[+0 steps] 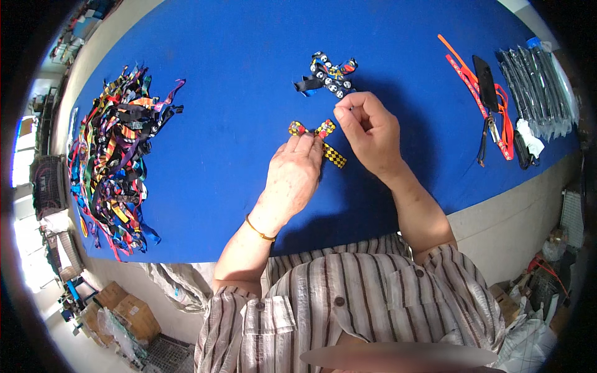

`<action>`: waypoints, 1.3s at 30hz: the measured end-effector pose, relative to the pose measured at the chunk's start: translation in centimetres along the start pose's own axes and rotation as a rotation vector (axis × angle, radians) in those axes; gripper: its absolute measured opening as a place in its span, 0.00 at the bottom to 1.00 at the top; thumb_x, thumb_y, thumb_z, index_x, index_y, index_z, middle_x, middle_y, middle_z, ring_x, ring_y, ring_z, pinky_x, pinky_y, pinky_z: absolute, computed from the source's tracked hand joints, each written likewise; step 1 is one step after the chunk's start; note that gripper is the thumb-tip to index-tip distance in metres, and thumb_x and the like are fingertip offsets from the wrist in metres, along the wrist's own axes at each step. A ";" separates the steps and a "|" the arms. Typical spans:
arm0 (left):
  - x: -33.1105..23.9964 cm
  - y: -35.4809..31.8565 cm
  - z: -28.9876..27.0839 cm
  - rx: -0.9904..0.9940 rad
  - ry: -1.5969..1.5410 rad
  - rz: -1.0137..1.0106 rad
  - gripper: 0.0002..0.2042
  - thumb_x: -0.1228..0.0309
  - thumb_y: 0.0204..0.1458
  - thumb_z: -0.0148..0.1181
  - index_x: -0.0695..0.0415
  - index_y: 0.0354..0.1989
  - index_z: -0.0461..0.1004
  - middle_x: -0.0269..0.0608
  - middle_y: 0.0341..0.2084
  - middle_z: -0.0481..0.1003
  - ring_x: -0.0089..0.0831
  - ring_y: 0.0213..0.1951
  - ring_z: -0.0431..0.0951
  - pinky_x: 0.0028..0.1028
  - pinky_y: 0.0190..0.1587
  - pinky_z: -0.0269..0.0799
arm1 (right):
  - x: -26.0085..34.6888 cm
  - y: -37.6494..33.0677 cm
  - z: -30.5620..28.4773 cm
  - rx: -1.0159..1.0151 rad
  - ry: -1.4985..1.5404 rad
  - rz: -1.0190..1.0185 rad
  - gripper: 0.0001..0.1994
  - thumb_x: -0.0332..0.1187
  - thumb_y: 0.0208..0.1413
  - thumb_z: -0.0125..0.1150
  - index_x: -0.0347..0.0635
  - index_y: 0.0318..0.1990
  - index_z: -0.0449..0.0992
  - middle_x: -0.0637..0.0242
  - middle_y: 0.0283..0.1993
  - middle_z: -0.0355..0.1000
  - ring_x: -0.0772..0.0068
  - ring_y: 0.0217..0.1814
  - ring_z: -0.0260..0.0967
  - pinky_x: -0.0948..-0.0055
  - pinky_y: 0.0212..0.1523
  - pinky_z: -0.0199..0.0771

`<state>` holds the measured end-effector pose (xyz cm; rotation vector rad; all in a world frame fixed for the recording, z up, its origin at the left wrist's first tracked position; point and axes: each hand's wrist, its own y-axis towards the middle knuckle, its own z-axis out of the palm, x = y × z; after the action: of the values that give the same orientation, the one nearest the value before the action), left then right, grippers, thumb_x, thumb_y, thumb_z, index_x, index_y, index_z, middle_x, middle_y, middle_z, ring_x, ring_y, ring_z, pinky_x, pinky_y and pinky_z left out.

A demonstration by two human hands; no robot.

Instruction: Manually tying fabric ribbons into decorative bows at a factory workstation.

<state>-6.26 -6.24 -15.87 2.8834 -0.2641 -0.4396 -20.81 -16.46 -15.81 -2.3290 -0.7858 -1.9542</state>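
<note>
My left hand (pixel 292 166) lies over a yellow, black and red patterned ribbon (pixel 334 156), its fingers bent down and holding it against the blue table. Two short ends stick out above the fingertips, and a checked yellow and black end shows at the right; the middle is hidden under the hand. My right hand (pixel 371 130) is raised to the right of it, thumb and forefinger pinched together. Whatever lies in that pinch is too small to make out. Just beyond the right hand rests a black ribbon piece (pixel 329 77) with white round prints, folded in loops.
A big heap of multicoloured ribbons (pixel 121 168) covers the table's left side. On the right are orange-red lanyards (pixel 466 81), a black flat case (pixel 484 84), a row of black items in clear plastic (pixel 536 90) and a crumpled white wrapper (pixel 529 139). Cardboard boxes (pixel 134 316) stand below left.
</note>
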 end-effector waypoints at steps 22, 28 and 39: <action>-10.6 -2.6 -15.6 -1.370 -0.221 -0.012 0.07 0.67 0.62 0.49 0.55 0.34 0.62 0.28 0.18 0.66 0.21 0.14 0.62 0.20 0.18 0.63 | -1.8 2.1 -2.4 -0.344 0.491 0.286 0.07 0.34 0.62 0.59 0.42 0.37 0.70 0.75 0.21 0.64 0.87 0.17 0.57 0.84 0.15 0.55; -6.5 -0.7 -13.8 -1.262 -0.895 0.713 0.04 0.74 0.59 0.48 0.58 0.38 0.62 0.31 0.15 0.66 0.22 0.13 0.63 0.21 0.15 0.59 | -2.6 2.6 -2.3 -0.358 0.458 0.277 0.07 0.34 0.63 0.58 0.41 0.39 0.70 0.74 0.22 0.64 0.87 0.16 0.55 0.84 0.13 0.51; -3.3 -1.9 -14.0 -0.942 -1.207 0.920 0.26 0.81 0.49 0.52 0.67 0.59 0.56 0.42 0.10 0.68 0.29 0.10 0.66 0.26 0.09 0.55 | -2.2 2.7 -2.0 -0.336 0.488 0.360 0.06 0.33 0.63 0.59 0.42 0.39 0.70 0.73 0.21 0.64 0.86 0.14 0.54 0.84 0.13 0.51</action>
<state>-4.77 -1.15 -2.38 1.1107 -1.0822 -1.4705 -21.85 -20.25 -16.57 -1.8086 -0.0051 -2.4503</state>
